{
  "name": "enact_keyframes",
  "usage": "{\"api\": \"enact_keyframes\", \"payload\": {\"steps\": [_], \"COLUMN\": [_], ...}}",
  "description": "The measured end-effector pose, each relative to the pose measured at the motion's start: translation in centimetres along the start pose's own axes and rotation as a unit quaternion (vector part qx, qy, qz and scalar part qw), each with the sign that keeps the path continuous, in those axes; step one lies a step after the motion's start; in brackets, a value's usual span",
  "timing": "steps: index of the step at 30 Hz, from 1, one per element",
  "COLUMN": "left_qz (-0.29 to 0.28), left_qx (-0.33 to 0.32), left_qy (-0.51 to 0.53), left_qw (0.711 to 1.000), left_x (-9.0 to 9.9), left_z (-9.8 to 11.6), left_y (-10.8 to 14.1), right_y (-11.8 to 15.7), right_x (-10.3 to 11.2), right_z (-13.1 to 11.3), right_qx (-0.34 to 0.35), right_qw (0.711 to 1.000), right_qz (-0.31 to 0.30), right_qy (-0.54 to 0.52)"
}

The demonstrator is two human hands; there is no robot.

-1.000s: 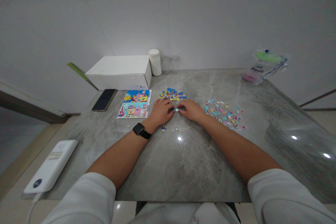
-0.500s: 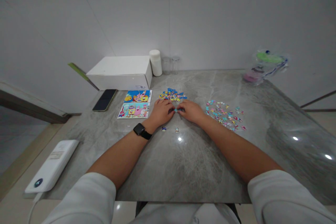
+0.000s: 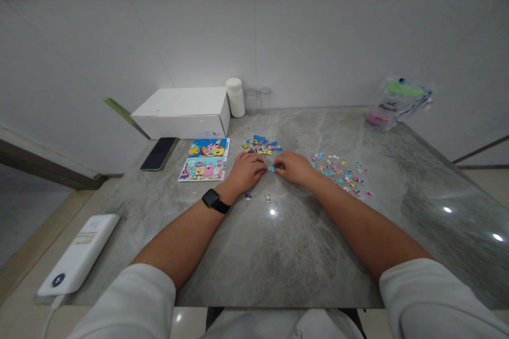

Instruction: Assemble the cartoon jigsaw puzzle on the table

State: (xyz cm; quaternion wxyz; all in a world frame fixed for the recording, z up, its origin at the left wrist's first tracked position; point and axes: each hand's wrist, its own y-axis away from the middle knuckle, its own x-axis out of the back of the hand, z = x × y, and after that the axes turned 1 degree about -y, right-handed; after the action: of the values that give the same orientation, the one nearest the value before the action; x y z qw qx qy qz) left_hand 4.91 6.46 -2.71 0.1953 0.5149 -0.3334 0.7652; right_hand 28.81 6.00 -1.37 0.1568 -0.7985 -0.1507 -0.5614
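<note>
Between my fingertips, low over the grey tabletop, are small light-blue jigsaw puzzle pieces (image 3: pixel 271 169). My left hand (image 3: pixel 247 169), with a black watch at the wrist, pinches at their left side. From the right, my right hand (image 3: pixel 293 166) has thumb and fingers closed on the other side of them. A pile of blue and yellow puzzle pieces (image 3: pixel 260 144) lies just beyond my hands. Two loose pieces rest nearer to me, a dark blue one (image 3: pixel 248 197) and a pale one (image 3: pixel 268 198). More mixed pieces (image 3: pixel 344 174) are spread to the right.
Left of my hands lie a cartoon picture sheet (image 3: pixel 203 168) and a phone (image 3: pixel 159 153). Behind them stand a white box (image 3: pixel 183 111), a white bottle (image 3: pixel 236 98) and two clear glasses (image 3: pixel 257 101). A plastic bag (image 3: pixel 397 103) sits far right, a white power bank (image 3: pixel 81 254) near left.
My right hand has shifted slightly right, away from my left hand. More of the light-blue pieces shows between the fingertips. The view has tilted up slightly.
</note>
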Motion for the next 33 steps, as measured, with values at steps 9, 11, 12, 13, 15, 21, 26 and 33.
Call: {"api": "enact_keyframes", "payload": {"steps": [9, 11, 12, 13, 15, 21, 26, 33], "left_qz": [-0.006, -0.007, -0.008, -0.008, -0.011, -0.007, -0.007, 0.036], "left_qx": [-0.015, -0.014, -0.014, -0.013, -0.01, -0.008, -0.011, 0.034], "left_qy": [-0.004, -0.005, -0.005, -0.005, -0.003, -0.003, 0.013, 0.011], "left_qw": [1.0, 1.0, 1.0, 1.0, 1.0, 1.0, 1.0, 0.999], "left_x": [-0.2, -0.2, -0.1, -0.1, -0.1, 0.0, 0.2, 0.9], "left_z": [-0.1, -0.1, -0.1, -0.1, -0.1, 0.0, 0.0, -1.2], "left_y": [-0.3, -0.3, -0.3, -0.4, -0.4, -0.4, -0.4, -0.1], "right_y": [0.1, 0.1, 0.1, 0.1, 0.0, 0.0, 0.0, 0.1], "right_x": [-0.1, -0.1, -0.2, -0.2, -0.3, -0.5, -0.4, -0.4], "right_z": [-0.3, -0.4, -0.4, -0.4, -0.3, -0.3, -0.3, -0.2], "right_qx": [-0.004, -0.003, -0.003, -0.004, -0.006, -0.007, -0.005, 0.001], "right_qw": [1.0, 1.0, 1.0, 1.0, 1.0, 1.0, 1.0, 1.0], "right_qz": [0.003, 0.005, 0.005, 0.006, 0.008, 0.016, 0.016, 0.009], "right_qy": [-0.006, -0.006, -0.007, -0.008, -0.009, -0.006, -0.009, -0.014]}}
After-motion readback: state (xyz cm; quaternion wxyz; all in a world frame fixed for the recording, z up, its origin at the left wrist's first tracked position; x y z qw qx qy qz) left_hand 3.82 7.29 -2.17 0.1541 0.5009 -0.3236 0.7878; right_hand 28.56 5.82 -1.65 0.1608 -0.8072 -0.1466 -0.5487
